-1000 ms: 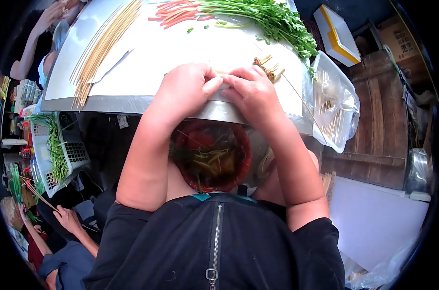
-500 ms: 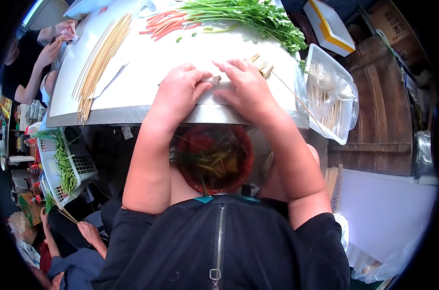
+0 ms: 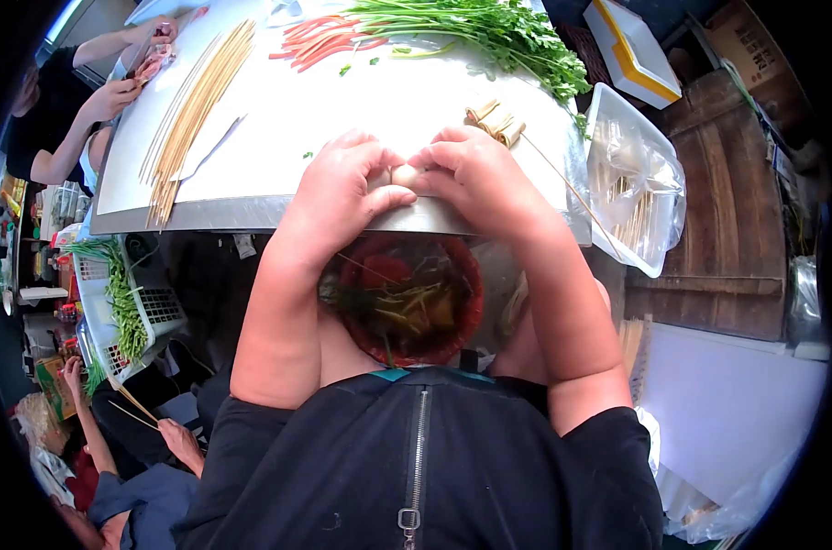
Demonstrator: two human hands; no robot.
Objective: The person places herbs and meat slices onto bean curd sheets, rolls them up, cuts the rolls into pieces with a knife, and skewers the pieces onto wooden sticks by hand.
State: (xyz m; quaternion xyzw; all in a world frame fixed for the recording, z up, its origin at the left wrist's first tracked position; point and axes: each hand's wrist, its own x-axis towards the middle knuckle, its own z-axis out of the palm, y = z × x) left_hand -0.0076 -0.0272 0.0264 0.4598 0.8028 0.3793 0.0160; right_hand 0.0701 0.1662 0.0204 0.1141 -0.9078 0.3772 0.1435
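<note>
Near the front edge of the white table [image 3: 278,137], my left hand [image 3: 350,179] and my right hand [image 3: 462,170] are closed around a small pale roll [image 3: 404,176], one at each end. What the roll is made of cannot be told. Just beyond my right hand lie several brown rolls [image 3: 496,123] on a skewer that slants to the right. Red strips [image 3: 317,41] and leafy green herbs [image 3: 489,37] lie at the far side. A bundle of wooden skewers [image 3: 196,110] and a knife blade [image 3: 216,142] are on the left.
Below the table edge stands a red bucket [image 3: 471,302] with scraps. A white tray [image 3: 656,252] with bagged skewers is at the right. A basket of green vegetables [image 3: 164,302] is at the left. Another person's hands [image 3: 118,96] hold something at the upper left; a second person sits lower left.
My hands parted slightly, then came back together around the pale roll, which now shows between them. The person at the upper left has moved their hands.
</note>
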